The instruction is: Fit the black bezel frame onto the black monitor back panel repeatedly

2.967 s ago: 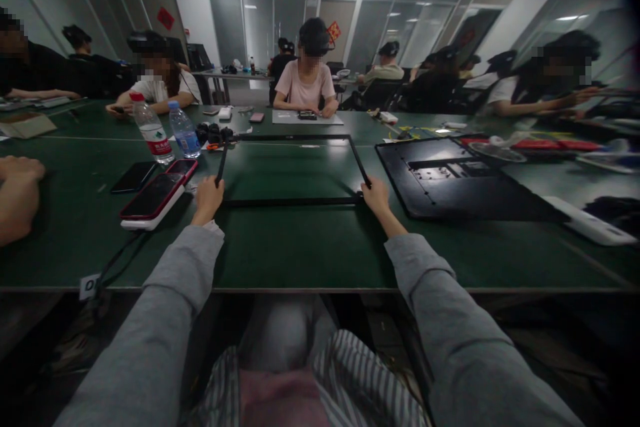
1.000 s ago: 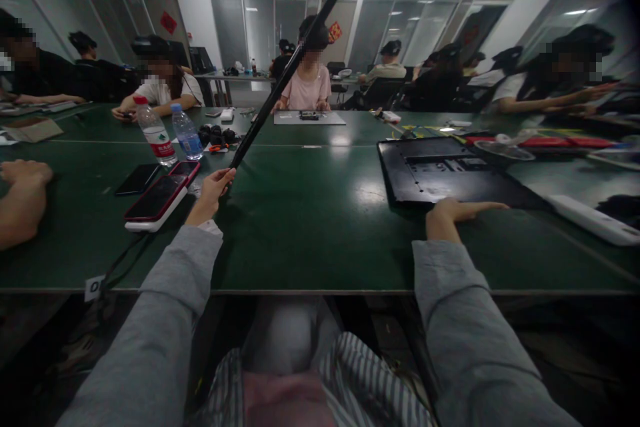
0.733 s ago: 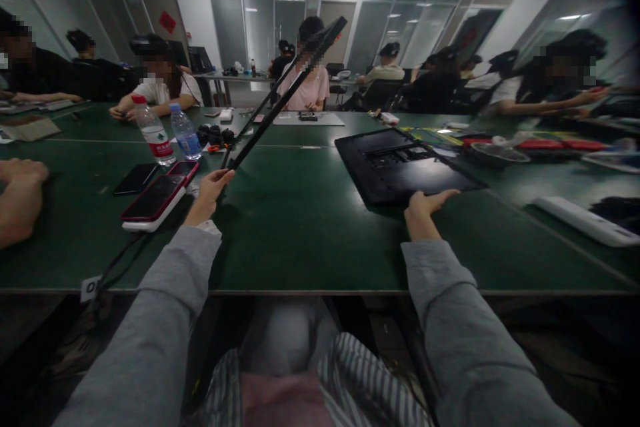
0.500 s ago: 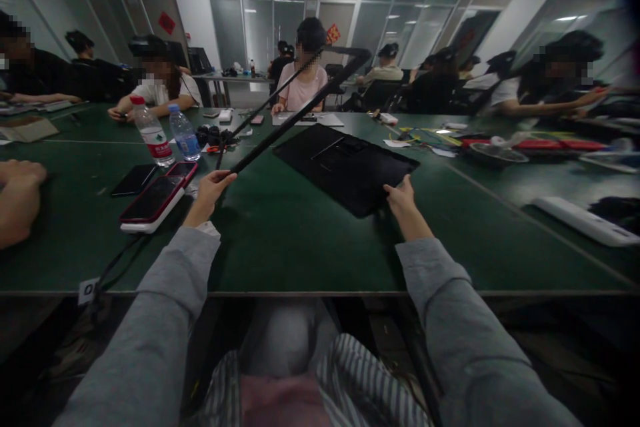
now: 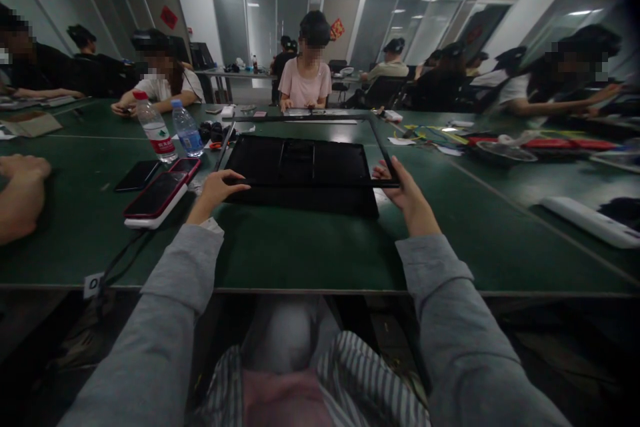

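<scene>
Between my hands is a thin black rectangular frame (image 5: 383, 145), raised over the table with its long sides running left to right. My left hand (image 5: 215, 195) pinches its near left corner between thumb and fingers. Around the near right corner, my right hand (image 5: 406, 193) is closed, thumb on the outer side and fingertips showing inside the opening. Through and below the frame appears a flat black panel (image 5: 255, 160) with ridges about its middle; it lies on the green table (image 5: 300, 250). The frame's near bar covers part of the panel.
To the left stand a red-capped bottle (image 5: 156, 130) and a blue-capped bottle (image 5: 187, 130), beside a phone (image 5: 157, 193) on a white block. A white power strip (image 5: 590, 221) lies at the right. Other people sit around; a co-worker's arm (image 5: 23, 193) rests at the left edge.
The frame has swung down from a tilted position to nearly level above the panel. My right hand has let go of the panel and taken the frame's right corner. The panel now lies squarer to me.
</scene>
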{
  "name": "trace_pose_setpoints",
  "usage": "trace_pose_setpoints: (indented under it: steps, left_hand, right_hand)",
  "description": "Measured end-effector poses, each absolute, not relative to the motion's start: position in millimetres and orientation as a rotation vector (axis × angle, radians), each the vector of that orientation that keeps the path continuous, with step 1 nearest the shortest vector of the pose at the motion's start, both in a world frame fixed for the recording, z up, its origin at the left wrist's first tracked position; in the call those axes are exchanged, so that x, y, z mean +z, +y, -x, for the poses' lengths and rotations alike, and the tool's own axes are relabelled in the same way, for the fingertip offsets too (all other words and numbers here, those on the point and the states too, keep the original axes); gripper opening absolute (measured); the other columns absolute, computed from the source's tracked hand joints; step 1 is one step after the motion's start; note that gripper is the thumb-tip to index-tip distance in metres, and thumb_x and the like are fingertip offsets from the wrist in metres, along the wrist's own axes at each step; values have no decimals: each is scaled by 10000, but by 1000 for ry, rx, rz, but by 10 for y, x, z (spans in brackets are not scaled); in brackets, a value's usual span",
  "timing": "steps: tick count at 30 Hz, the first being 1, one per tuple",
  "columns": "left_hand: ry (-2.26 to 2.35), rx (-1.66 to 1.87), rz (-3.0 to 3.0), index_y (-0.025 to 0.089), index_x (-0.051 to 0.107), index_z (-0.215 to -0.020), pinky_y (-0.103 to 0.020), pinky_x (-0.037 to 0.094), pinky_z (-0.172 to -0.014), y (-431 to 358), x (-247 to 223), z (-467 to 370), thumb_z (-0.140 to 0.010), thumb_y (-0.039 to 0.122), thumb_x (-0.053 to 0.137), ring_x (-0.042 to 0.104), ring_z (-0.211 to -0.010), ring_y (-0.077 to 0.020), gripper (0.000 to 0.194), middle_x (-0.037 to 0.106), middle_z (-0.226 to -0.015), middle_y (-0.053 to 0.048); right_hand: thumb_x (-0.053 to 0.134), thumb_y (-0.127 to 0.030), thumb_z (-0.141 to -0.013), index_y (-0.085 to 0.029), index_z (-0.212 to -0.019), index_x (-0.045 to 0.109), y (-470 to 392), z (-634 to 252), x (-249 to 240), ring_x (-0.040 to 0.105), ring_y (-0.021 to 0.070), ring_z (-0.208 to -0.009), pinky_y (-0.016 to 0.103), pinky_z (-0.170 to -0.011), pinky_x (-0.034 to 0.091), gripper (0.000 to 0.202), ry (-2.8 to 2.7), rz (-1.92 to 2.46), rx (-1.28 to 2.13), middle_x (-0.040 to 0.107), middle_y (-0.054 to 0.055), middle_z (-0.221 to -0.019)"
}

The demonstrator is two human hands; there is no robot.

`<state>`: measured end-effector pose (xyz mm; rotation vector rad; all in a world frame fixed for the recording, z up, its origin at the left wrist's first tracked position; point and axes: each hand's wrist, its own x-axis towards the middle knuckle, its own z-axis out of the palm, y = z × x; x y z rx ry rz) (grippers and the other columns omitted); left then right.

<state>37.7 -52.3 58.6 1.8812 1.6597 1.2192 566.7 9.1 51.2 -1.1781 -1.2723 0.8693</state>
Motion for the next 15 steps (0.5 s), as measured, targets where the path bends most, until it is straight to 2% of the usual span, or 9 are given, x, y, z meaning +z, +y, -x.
trace_pose_setpoints:
  steps: [3,6,10,15]
  left_hand:
    - [1715,1075,-1969,247,838,-955,-429,541,-996,-529,582,-309,-687,481,930,739,-1042,-291,367,820,-1043,-79]
    - [1757,954,-2014,255,843,-991,-428,539,-1008,-495,539,-204,-693,518,917,736,-1072,-292,404,821,-1080,-72]
    - [1762,797,-2075,257,846,-968,-428,538,-1006,-420,448,-88,-699,553,906,737,-1078,-301,405,820,-1092,-74]
    - [1804,684,-2126,254,854,-973,-451,530,-1015,-363,371,-36,-703,538,916,723,-1093,-317,397,808,-1101,-93]
  right_hand:
    - [765,-532,-784,-234,-1078,676,117,-5629,392,574,212,-786,427,-832,575,427,-1346,1333,735,599,23,-850]
    - [682,-391,-799,-196,-1131,698,160,-5535,222,573,268,-972,506,-1010,518,385,-1464,1491,428,596,64,-944]
    - [560,-278,-828,-143,-1311,668,136,-5421,45,520,333,-1158,589,-1140,410,513,-1530,1596,127,558,137,-1096]
    - [520,-245,-837,-159,-1357,661,52,-5360,-49,499,353,-1178,607,-1116,426,546,-1569,1604,5,518,155,-1139]
